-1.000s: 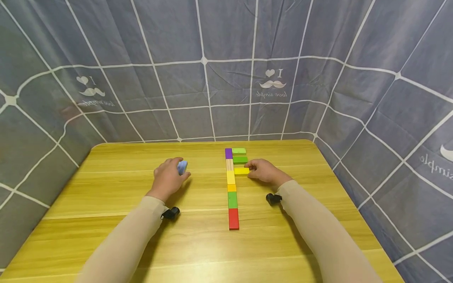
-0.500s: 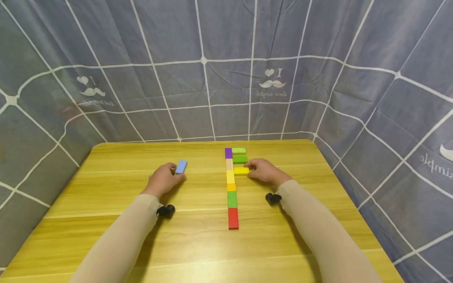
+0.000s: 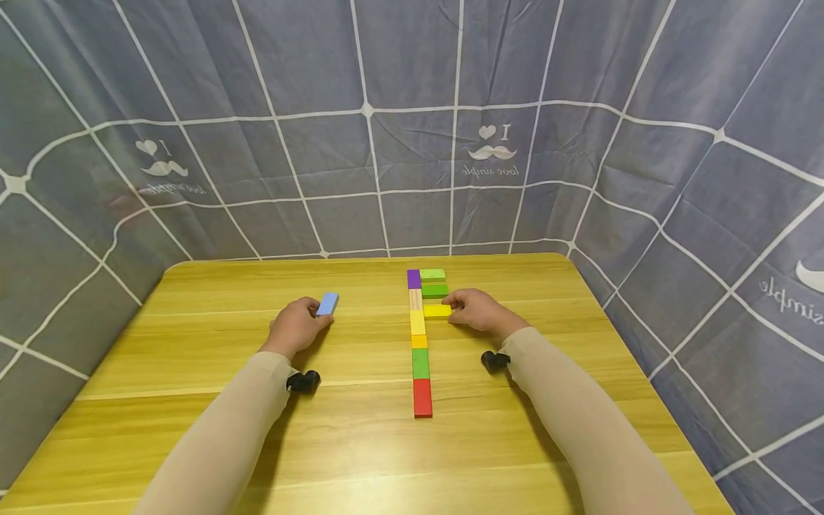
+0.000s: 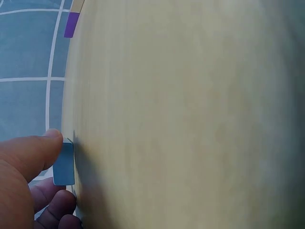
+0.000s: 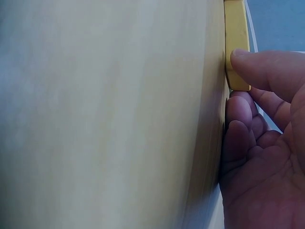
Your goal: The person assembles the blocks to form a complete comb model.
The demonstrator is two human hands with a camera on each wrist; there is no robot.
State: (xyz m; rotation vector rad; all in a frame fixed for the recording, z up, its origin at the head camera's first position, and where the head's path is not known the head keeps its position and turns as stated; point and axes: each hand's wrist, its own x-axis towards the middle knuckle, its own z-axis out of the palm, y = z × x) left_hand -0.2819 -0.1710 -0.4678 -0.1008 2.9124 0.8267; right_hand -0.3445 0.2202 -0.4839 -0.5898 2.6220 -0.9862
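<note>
My left hand [image 3: 296, 328] pinches a light blue block [image 3: 327, 304] between thumb and fingers, left of the middle of the table. In the left wrist view, the thumb touches one end of this blue block [image 4: 63, 164] and fingers curl at the other end. My right hand [image 3: 479, 312] pinches the outer end of a yellow block [image 3: 437, 310]. Its inner end reaches the column of blocks. The right wrist view has the thumb against this yellow block [image 5: 237, 45], with several curled fingers below it.
A column of blocks runs toward me: purple [image 3: 413, 279], plain wood [image 3: 415, 299], pale yellow [image 3: 418, 322], orange [image 3: 419, 341], green [image 3: 420, 363] and red [image 3: 422, 398]. Light green [image 3: 433, 275] and green side blocks [image 3: 435, 291] lie right of it. A grey curtain [image 3: 309, 157] surrounds the wooden table [image 3: 347, 443].
My left hand has shifted slightly left and toward me, and its fingers have slid lower. More of the blue block shows, its broad face up. My right hand stays at the yellow block.
</note>
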